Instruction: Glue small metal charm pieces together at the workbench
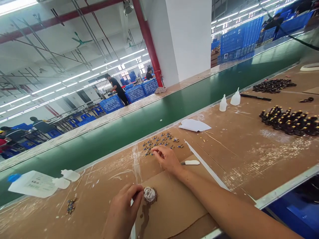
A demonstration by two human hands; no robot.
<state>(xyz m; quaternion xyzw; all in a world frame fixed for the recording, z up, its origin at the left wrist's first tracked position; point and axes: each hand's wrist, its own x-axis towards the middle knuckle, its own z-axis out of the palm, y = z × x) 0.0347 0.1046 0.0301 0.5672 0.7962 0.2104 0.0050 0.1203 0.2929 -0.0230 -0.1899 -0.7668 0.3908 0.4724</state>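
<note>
Brown bench (224, 146): small blue-and-gold pieces (166, 144) lie just beyond the right hand (167, 158), nearer them than the left hand (124, 205); both curl, whether pinching I cannot tell

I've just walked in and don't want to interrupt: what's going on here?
A person's right hand is at the near edge of small blue-and-gold pieces spread by the green belt; whether it grips one is unclear. The left hand is beside a small round container on a cardboard sheet. A white-handled tool lies near the right hand.
</note>
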